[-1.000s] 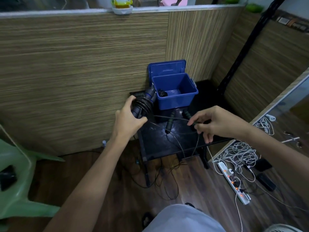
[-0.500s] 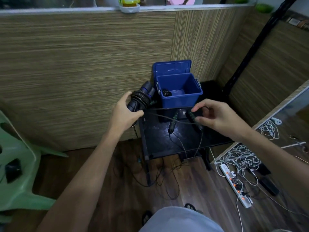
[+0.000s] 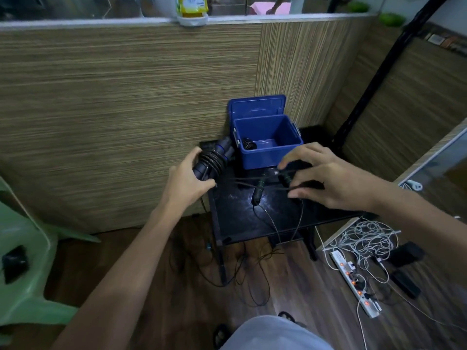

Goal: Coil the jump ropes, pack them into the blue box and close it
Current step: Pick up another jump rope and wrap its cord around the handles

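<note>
**Winding the rope, box waiting open**

The rope bundle (image 3: 211,161) sits mid-frame in the left hand (image 3: 188,180), whose fingers curl tight around its handles. The right hand (image 3: 326,176) has moved up closer to the blue box (image 3: 269,145) than a second ago, pinching the loose rope (image 3: 255,180), so another loop looks close. A second rope's handle (image 3: 259,189) lies on the black table (image 3: 232,218). The box lid (image 3: 256,106) stands open against the wall. Cords hang off the table's front edge and could snag.

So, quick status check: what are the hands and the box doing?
Left hand grips coiled rope. Right hand pinches its cord. Blue box open. Second rope's handle lies loose on the table.
</note>
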